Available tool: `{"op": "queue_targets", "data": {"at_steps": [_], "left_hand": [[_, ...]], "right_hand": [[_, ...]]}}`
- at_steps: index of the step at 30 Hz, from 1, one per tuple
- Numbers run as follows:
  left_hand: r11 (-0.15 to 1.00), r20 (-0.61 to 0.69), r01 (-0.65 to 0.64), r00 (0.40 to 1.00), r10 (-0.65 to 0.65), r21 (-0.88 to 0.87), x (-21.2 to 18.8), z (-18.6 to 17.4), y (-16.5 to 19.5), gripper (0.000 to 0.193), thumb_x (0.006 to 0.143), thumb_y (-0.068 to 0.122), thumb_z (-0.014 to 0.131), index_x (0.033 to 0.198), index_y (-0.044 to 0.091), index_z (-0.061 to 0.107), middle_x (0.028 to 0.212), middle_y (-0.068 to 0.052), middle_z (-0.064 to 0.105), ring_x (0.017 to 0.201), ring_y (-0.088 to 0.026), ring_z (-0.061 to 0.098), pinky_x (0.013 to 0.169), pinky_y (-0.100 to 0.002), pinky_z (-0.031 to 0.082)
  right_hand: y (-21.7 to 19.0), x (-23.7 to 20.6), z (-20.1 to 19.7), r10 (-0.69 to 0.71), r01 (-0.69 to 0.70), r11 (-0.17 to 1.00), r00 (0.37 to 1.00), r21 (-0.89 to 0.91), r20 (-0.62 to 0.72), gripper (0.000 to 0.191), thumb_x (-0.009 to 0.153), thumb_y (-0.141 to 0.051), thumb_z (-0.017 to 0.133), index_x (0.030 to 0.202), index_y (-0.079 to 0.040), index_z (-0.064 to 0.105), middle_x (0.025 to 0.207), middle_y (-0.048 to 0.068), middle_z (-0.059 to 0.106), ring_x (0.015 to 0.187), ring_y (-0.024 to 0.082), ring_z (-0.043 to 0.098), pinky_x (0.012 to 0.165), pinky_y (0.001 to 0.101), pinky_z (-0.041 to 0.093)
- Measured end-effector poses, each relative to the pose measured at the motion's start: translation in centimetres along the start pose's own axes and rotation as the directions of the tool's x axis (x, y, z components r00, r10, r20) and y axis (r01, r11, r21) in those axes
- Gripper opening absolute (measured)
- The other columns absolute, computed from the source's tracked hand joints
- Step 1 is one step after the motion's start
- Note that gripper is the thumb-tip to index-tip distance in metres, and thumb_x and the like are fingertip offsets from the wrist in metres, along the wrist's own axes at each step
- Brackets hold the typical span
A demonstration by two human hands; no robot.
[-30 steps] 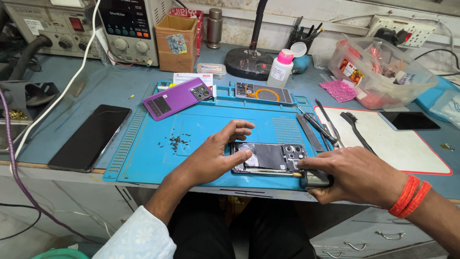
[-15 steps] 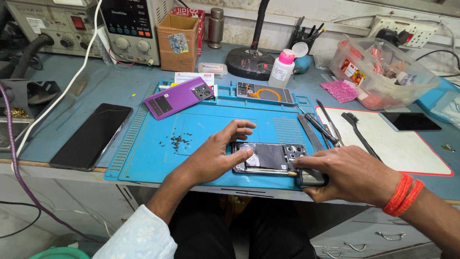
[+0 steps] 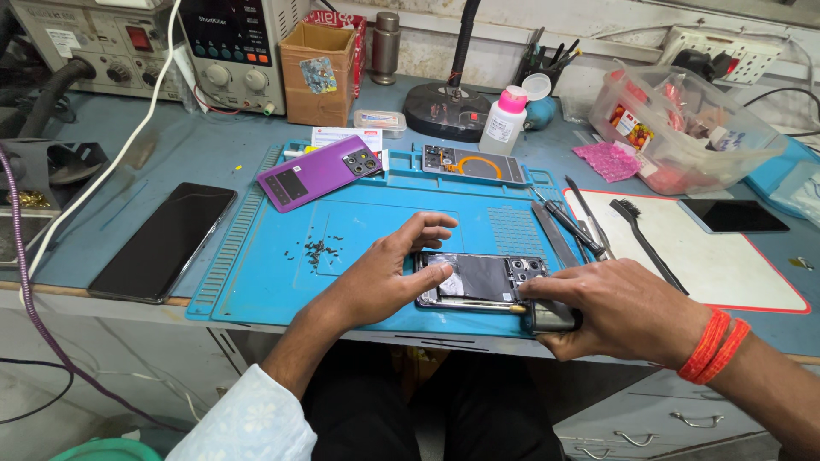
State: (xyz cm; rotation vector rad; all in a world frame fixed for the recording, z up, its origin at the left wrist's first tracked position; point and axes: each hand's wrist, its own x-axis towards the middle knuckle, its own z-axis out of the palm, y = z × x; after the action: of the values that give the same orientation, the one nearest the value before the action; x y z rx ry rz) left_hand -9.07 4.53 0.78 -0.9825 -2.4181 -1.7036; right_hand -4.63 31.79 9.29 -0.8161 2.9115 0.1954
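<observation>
Opened phone [image 3: 480,279], flat at the near edge of the blue mat [image 3: 256,282]: left hand [image 3: 384,273] pressing its left end, right hand [image 3: 611,309] clamped on a small tool [image 3: 551,316] at its right; likely light, stiff, fragile, best gripped by its side edges.

A phone repair workshop. A blue mat [image 3: 256,282] covers the bench [image 3: 171,162], and everything else sits around it: on the mat, an opened phone [image 3: 478,280], loose screws [image 3: 320,249] and a purple back cover [image 3: 320,172]; behind the mat, a power supply [image 3: 232,51]; right of the mat, tweezers [image 3: 568,224] and a brush [image 3: 645,243]; left of the mat, a dark phone [image 3: 162,242].
</observation>
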Motion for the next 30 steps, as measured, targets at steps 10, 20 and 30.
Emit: {"op": "queue_targets", "data": {"at_steps": [10, 20, 30], "left_hand": [[1.0, 0.007, 0.028, 1.0, -0.028, 0.014, -0.1, 0.0, 0.1, 0.055, 0.093, 0.033, 0.067, 0.141, 0.016, 0.048, 0.14, -0.013, 0.063, 0.135, -0.029, 0.058, 0.109, -0.047, 0.049], [0.999, -0.008, -0.022, 1.0, 0.022, -0.023, -0.1, 0.1, -0.2, 0.055, 0.093, 0.032, 0.068, 0.141, 0.014, 0.049, 0.139, -0.013, 0.064, 0.133, -0.029, 0.061, 0.108, -0.045, 0.051], [0.999, -0.005, -0.018, 1.0, 0.018, -0.034, -0.1, 0.2, -0.2, 0.052, 0.094, 0.028, 0.067, 0.141, 0.014, 0.049, 0.139, -0.013, 0.064, 0.131, -0.029, 0.063, 0.105, -0.045, 0.052]], "right_hand": [[-0.5, 0.2, 0.3, -0.046, 0.047, 0.998, 0.998, 0.031, -0.038, 0.067, 0.064, -0.039, 0.086, 0.126, -0.023, 0.068, 0.11, 0.008, 0.076, 0.09, 0.033, 0.072, 0.075, 0.0444, 0.057], [-1.2, 0.4, 0.2, -0.011, 0.012, 0.999, 1.0, 0.043, -0.026, 0.067, 0.065, -0.038, 0.086, 0.127, -0.023, 0.067, 0.104, 0.007, 0.076, 0.089, 0.032, 0.072, 0.075, 0.0449, 0.057], [-1.3, 0.4, -0.2, -0.034, 0.035, 0.999, 0.999, 0.039, -0.028, 0.063, 0.065, -0.037, 0.084, 0.123, -0.023, 0.068, 0.104, 0.007, 0.075, 0.087, 0.034, 0.072, 0.072, 0.0463, 0.056]]}}
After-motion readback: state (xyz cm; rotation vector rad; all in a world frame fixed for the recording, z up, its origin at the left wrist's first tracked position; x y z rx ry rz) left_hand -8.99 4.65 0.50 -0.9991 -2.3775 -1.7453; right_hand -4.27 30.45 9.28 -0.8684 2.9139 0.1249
